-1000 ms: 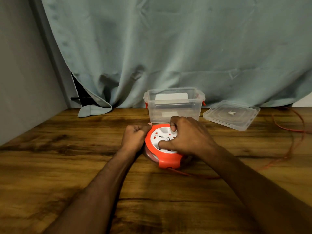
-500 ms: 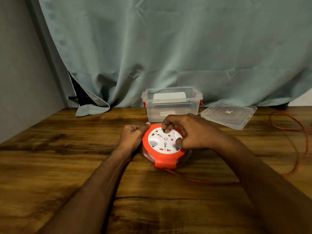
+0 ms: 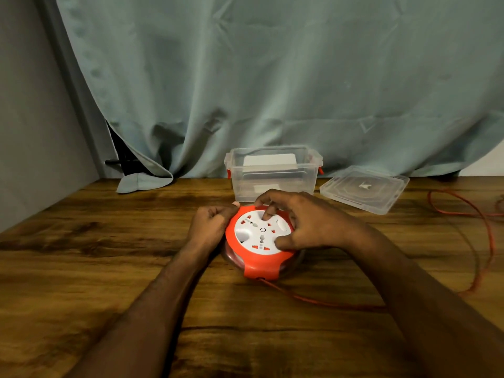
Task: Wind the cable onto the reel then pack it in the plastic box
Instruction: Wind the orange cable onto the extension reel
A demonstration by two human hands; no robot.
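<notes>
Since half a second ago the right hand (image 3: 313, 227) has turned round on the white socket face: its forefinger now pokes down near 12 o'clock and its thumb sits at about 4 o'clock, so the dial looks a bit rotated. Less loose cord lies on the right too.

Going left to right: the left hand (image 3: 210, 227) is curled against the 9 o'clock edge of the round orange-and-white plastic cable reel (image 3: 260, 241), thumb on the orange rim, gripping it. The reel lies flat on the brown wooden table (image 3: 81, 268), mid-table. Right hand's fingers are bent, pinching the white dial.

At 12 o'clock from the reel, just behind it, sits the clear plastic box (image 3: 272, 170), open, with its clear flat lid (image 3: 364, 188) at 2 o'clock. The thin orange cable (image 3: 313, 301) leaves the reel at 6 o'clock, passes under the right forearm, and loops off the right edge. Can't tell how much is wound.
</notes>
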